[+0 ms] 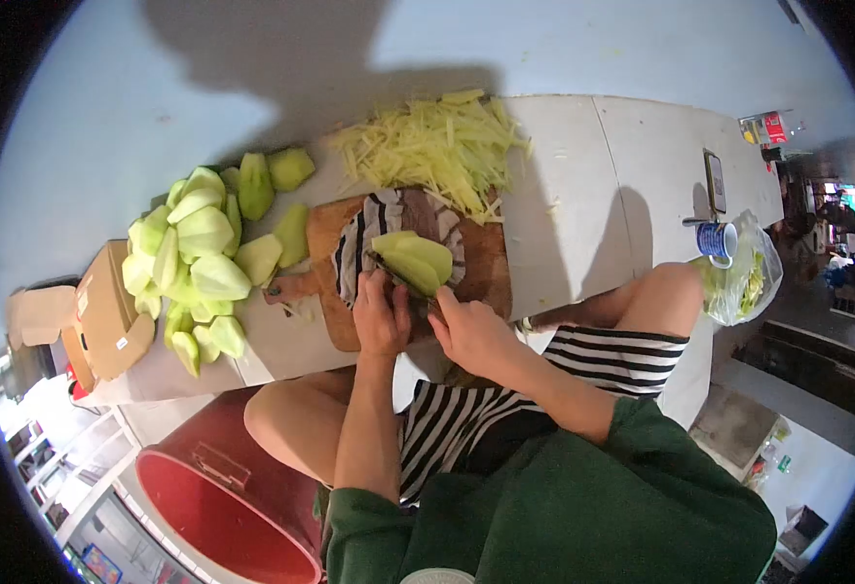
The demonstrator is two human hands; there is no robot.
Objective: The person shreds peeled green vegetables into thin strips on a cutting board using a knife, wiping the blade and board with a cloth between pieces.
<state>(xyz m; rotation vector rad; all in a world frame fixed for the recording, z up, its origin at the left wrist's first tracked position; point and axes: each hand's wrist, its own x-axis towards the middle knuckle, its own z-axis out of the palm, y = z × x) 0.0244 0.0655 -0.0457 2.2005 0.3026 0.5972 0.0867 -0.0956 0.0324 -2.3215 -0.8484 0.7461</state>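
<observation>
Several peeled pale-green fruit pieces point(416, 259), which look like green mango, lie on a striped cloth point(357, 238) over a wooden cutting board point(494, 282). A thin dark-edged blade, apparently a knife point(396, 277), crosses the near side of these pieces. My right hand point(471, 333) is closed around its handle end, which the fingers mostly hide. At the blade's other end, my left hand point(381, 313) is closed with its fingers bent; whether it grips the blade or the fruit is hidden. Behind the board spreads a heap of pale-green shredded strips point(432, 146).
A large pile of peeled fruit pieces point(199, 238) sits left of the board, beside a cardboard box point(111, 316). A red bin point(223, 496) stands below left. To the right are a phone point(715, 182), a blue mug point(715, 241) and a plastic bag point(747, 282).
</observation>
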